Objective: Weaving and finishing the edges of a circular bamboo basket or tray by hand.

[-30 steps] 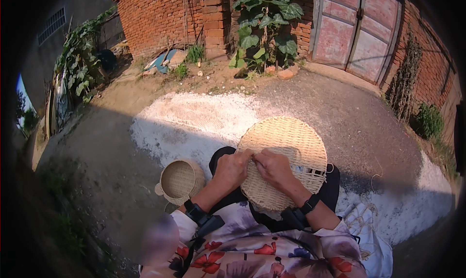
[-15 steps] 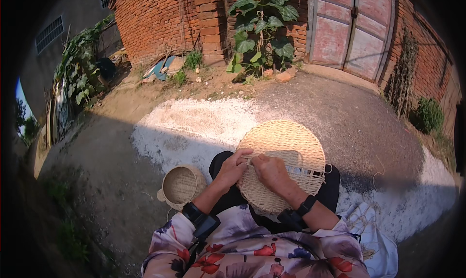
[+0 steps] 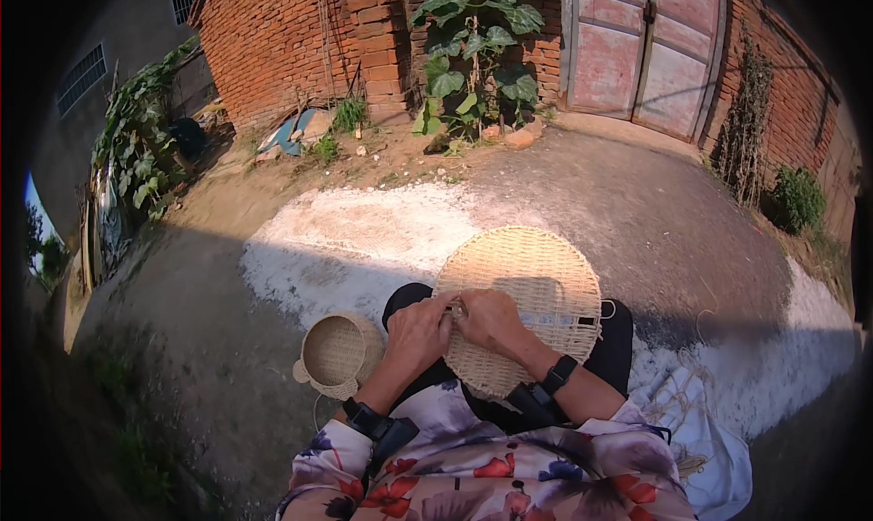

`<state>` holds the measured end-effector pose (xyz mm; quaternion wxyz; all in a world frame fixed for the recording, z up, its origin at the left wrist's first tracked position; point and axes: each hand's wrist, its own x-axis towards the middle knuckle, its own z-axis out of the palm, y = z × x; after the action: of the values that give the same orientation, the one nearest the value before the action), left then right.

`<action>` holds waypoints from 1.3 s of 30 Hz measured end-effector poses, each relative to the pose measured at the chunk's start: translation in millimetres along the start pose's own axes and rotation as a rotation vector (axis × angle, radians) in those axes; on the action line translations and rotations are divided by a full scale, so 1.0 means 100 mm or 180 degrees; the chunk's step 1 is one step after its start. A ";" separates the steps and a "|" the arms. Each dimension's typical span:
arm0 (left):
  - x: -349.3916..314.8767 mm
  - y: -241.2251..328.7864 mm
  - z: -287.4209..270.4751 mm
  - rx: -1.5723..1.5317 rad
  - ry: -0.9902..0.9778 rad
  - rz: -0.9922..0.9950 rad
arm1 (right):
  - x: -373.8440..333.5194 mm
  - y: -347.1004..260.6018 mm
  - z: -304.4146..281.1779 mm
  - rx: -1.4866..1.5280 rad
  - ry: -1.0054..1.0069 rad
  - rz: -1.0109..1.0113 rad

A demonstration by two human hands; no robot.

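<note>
A round, flat woven panel [image 3: 536, 253] of straw-coloured cord rests on my lap, tilted up at its far side. A gap in the weave runs across its middle, with bare ribs showing at the right, and a cord loop [image 3: 607, 310] sticks out from the right rim. My left hand [image 3: 422, 330] grips the panel's left rim with bent fingers. Right beside it, my right hand [image 3: 493, 321] lies over the panel, fingers pinched close to the left fingertips. Whatever strand the right fingers hold is hidden.
A small round woven basket [image 3: 338, 350] stands on the ground to my left. At my right lies a white cloth sack [image 3: 696, 439] with loose cord on it. White grit [image 3: 364, 225] covers part of the ground ahead. Farther off are a brick wall [image 3: 282, 48], a leafy plant and a metal door [image 3: 646, 48].
My right hand has moved left toward the panel's left rim, now close against my left hand. My left hand has turned, its fingers curled more. The view has shifted slightly.
</note>
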<state>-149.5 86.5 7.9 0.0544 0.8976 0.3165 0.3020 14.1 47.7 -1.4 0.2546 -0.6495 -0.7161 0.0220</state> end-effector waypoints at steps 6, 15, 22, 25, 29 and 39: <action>0.17 0.07 0.00 -0.2150 -0.0333 -0.0863 | 0.00 0.32 -0.21 0.2082 -0.0571 0.0952; 0.14 0.21 0.22 -0.3257 -0.0360 -0.1464 | -0.43 0.35 -0.56 0.3673 -0.0363 0.1106; 0.11 0.26 0.32 -0.1993 0.0165 -0.0755 | -0.69 0.52 -0.43 0.3033 0.0177 0.0989; 0.12 0.34 0.30 -0.1609 0.0512 -0.0600 | -0.69 0.52 -0.34 0.1406 0.0614 -0.0038; 0.05 0.37 0.32 -0.1768 0.0692 -0.0562 | -0.69 0.31 -0.33 0.0334 0.0655 -0.0117; 0.09 0.36 0.47 -0.1123 0.0246 -0.0314 | -0.69 0.29 -0.34 0.0113 0.0478 -0.0110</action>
<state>-97.7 67.3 -14.9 0.2135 0.8452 0.3041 0.3841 55.7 -23.1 -5.1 0.3194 -0.6322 -0.7056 -0.0185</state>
